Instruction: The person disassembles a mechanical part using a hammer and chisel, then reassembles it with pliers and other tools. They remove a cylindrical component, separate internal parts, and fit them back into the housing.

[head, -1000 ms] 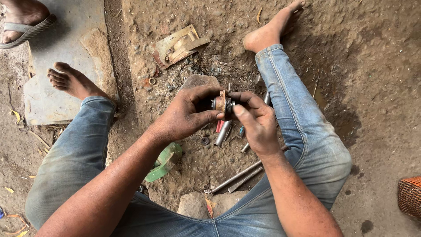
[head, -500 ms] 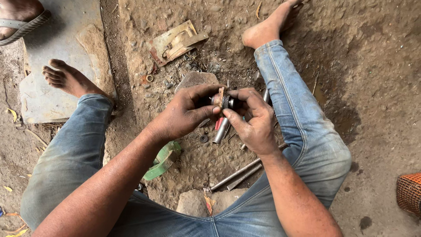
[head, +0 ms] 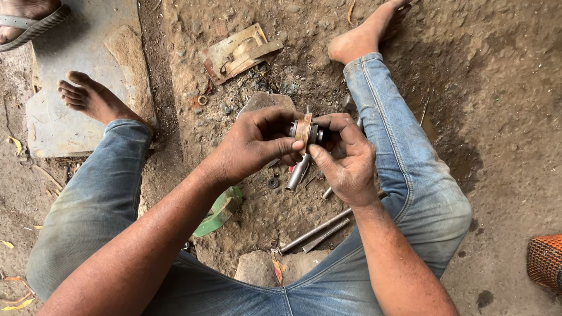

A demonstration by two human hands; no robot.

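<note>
I sit on bare dirt with my legs spread, in blue jeans and barefoot. Both hands meet over the ground between my knees. My left hand and my right hand together grip a small round metal part with a rusty brown disc and a dark grey hub. The fingers of both hands wrap its sides, and my right thumb presses its lower edge. Under the hands a short metal tube lies on the dirt.
Two thin metal rods lie near my right thigh. A small dark ring, a green scrap, a flat stone and rusty metal plates lie around. A concrete slab is left; another person's sandalled foot top left.
My hands have stayed together on the metal part, shifting it slightly; the view has drifted a little. Nothing was picked up or put down.
</note>
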